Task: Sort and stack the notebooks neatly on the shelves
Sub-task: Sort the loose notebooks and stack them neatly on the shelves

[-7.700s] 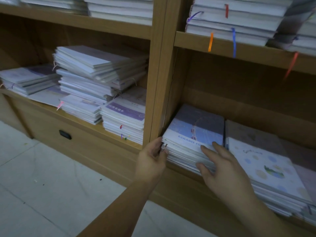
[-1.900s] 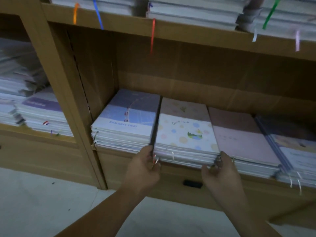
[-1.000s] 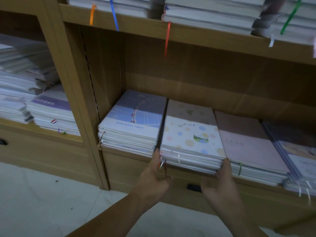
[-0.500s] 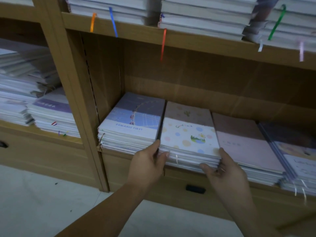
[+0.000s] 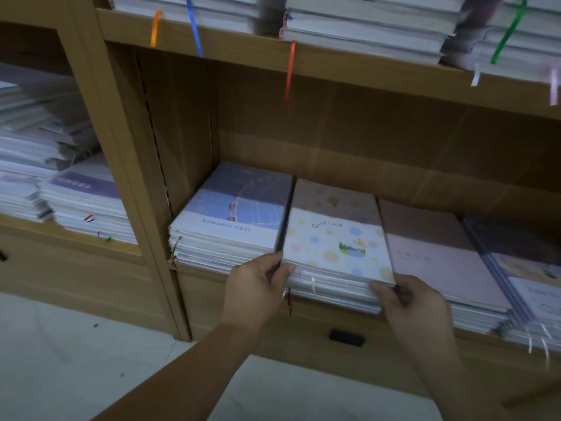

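**Hands.** The left hand (image 5: 258,281) has its fingers curled round the front-left corner of the Good Luck stack (image 5: 334,247), with the thumb raised at the gap beside it. The right hand (image 5: 416,302) grasps the front-right corner of the same stack, thumb on the edge of the top cover. Neither hand is free.

**Position.** The stack lies flat in the lower shelf (image 5: 364,153). At its nine o'clock is the Romance First stack (image 5: 233,214), parted from it by a narrow dark gap. At its three o'clock is the pink stack (image 5: 440,253), close against it. A white ribbon (image 5: 312,288) hangs from the front edge, where the lower sheets look uneven.

**Assessment.** The step in hand appears to be squaring this stack. The next move calls for even pressure from both corners toward twelve o'clock, without trapping the ribbon or disturbing either neighbour.
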Tool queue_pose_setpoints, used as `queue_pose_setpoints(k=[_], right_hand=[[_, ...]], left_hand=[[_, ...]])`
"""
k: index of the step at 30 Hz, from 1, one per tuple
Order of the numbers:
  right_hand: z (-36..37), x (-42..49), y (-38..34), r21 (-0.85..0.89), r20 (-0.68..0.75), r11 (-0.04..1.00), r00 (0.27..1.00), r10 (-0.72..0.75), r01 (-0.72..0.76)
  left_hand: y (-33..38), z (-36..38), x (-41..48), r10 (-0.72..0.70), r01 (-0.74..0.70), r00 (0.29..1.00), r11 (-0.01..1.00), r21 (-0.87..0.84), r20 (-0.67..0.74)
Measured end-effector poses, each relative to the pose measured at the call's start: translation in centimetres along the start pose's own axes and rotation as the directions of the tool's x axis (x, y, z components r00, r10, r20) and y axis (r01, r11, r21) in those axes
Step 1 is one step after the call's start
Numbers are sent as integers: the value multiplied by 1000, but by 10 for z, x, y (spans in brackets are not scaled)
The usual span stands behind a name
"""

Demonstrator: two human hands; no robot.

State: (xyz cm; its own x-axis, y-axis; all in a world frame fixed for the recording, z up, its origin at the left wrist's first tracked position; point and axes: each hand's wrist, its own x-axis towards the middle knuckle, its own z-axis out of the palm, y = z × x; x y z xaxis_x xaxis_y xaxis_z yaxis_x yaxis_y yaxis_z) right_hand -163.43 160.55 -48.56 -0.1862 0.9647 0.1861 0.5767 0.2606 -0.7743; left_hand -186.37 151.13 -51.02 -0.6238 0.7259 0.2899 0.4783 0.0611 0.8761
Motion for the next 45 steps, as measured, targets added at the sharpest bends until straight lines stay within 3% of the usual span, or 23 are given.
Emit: queue_pose_setpoints(k=[8, 14, 21, 24, 35, 45], right_hand=[[-4, -6, -5, 44, -44, 999, 999, 31, -29], [12, -25, 10, -129, 27, 988, 996, 86, -81], [17, -5, 16, -280, 79, 952, 986, 149, -122], [19, -6, 12, -261, 78, 955, 983, 164, -138], [34, -5, 23, -184, 21, 973, 989, 147, -140], [36, -2, 33, -412, 18, 910, 998, 60, -47]], left_hand=[[-8, -1, -7, -25, 26, 1000, 997, -68, 14], [-34, 2, -21, 28, -39, 997, 985, 169, 65], [-46, 15, -15, 0, -19, 996, 979, 201, 93], [-48, 16, -12, -15, -4, 996, 976, 218, 86], [-49, 21, -8, -61, 53, 997, 982, 183, 41], [-49, 22, -6, -19, 12, 1000, 965, 261, 24]])
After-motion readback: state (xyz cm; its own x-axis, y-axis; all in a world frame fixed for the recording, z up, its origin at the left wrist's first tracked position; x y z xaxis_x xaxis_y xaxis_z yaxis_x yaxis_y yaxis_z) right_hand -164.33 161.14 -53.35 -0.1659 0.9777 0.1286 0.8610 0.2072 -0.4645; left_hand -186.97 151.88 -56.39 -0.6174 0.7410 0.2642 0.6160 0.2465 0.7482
